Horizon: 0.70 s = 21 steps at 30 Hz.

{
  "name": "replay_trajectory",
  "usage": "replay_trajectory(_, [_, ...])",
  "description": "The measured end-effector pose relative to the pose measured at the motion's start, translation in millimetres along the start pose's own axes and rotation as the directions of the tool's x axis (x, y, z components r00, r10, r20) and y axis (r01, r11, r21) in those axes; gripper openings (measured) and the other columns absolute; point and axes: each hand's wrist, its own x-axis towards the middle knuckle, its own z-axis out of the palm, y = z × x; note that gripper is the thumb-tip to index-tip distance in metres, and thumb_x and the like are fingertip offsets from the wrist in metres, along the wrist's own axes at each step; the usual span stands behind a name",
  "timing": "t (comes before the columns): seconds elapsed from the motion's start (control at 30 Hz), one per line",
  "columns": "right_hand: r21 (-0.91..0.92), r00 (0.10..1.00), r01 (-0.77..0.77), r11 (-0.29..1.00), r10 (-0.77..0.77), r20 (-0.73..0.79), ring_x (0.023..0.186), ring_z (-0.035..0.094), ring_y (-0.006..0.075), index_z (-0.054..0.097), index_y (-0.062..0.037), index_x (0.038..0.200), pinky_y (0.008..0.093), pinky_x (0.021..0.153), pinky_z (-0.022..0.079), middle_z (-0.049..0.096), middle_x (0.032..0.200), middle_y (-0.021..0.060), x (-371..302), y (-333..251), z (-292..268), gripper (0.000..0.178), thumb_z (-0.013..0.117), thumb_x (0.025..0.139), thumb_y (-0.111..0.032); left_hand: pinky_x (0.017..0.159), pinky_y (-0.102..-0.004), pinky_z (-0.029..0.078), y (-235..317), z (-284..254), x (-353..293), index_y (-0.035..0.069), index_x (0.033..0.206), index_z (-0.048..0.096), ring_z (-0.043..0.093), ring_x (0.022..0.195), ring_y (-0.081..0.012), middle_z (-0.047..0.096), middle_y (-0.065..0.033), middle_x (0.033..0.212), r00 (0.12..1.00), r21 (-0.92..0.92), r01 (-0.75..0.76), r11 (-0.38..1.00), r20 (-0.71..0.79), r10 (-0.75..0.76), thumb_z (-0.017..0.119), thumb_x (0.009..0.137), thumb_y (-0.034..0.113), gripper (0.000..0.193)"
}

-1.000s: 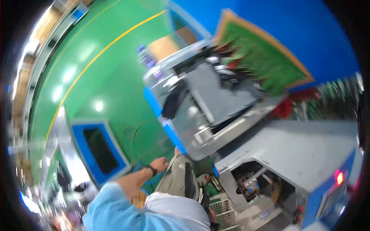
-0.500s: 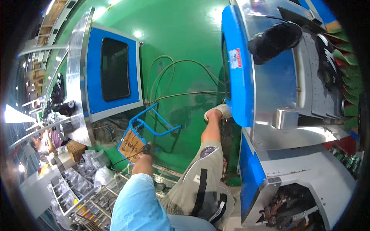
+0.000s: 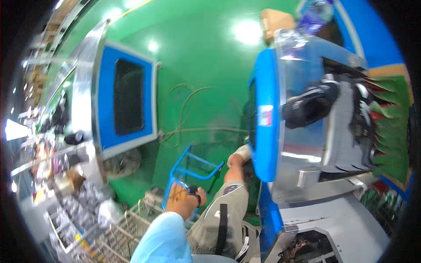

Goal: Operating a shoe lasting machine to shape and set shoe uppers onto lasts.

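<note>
Round blue metal tubing [image 3: 197, 176] bends into a stool-like frame, brown cardboard panel [image 3: 176, 192] attached, just left of and beyond the left fingers [image 3: 201, 194]. Blurred, those could be clenched or loose; I can't tell.

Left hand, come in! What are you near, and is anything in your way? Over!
Left hand: by blue frame with brown panel, grip and contact unclear. Right hand: out of view. Looped cable on green floor, beyond the frame.
</note>
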Motion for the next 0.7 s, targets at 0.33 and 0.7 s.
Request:
replay_trajectory(0.33, [0.559,0.930,-0.338,0.757,0.178,0.322,0.096,0.062,0.0186,0.062,-0.0009,0.113,0.0335,0.077,0.049,0.064,0.104,0.0139,-397.2,118.6,4.6,0.034,0.054,0.099,-0.030,0.097,-0.0438,0.048,-51.3,-26.3,-43.7,0.010,0.114,0.071,0.062,0.115,-0.0322,0.066,-0.0200,0.123,0.977,-0.368,0.190,0.910,-0.021,-0.212,0.048,0.094,0.035,0.039])
replay_trajectory(0.7, [0.812,0.876,-0.472,0.343,0.288,0.388,0.081,0.067,0.0313,0.069,0.0028,0.093,0.0423,0.069,0.050,0.068,0.085,0.0216,-556.7,87.0,75.8,0.034,0.054,0.099,-0.028,0.087,-0.0503,0.053,-142.4,-37.4,-34.8,0.007,0.106,0.073,0.068,0.103,-0.0391,0.070,-0.0239,0.106,0.942,-0.302,0.053,0.952,-0.301,-0.147,0.049,0.094,0.041,0.043])
